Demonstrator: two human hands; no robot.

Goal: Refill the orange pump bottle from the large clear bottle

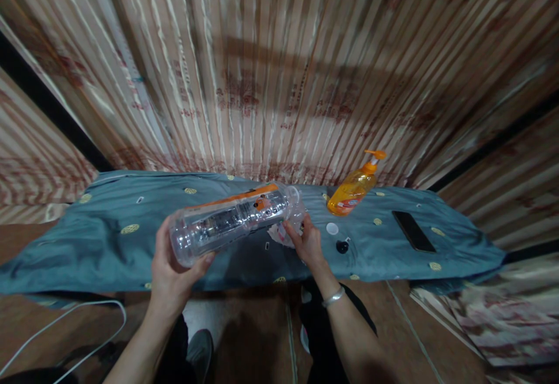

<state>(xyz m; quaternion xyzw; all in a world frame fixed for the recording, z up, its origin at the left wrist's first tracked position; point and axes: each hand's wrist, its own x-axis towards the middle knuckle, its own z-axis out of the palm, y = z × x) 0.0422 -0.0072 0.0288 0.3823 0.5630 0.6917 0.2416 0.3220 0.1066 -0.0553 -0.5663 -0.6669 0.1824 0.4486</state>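
Note:
A large clear plastic bottle (231, 221) with an orange-and-black printed label lies tilted in the air above the cloth, its neck to the right and slightly raised. My left hand (172, 267) is wrapped round its base end. At the neck, my right hand (308, 241) has its fingers closed on a clear, crumpled-looking plastic piece (297, 214) held against the bottle's mouth; its exact kind is unclear. Below the fingers shows a whitish, pink-marked crumpled scrap (282, 236). A white round cap (332, 229) and a small black part (342, 247) lie on the cloth to the right.
A blue-green patterned cloth (131, 256) covers the narrow table. An orange pump bottle (353, 193) leans in view behind the cap, and a black phone (413, 231) lies farther right. Striped curtains (262, 81) hang close behind. A white cable (124, 314) loops at the lower left.

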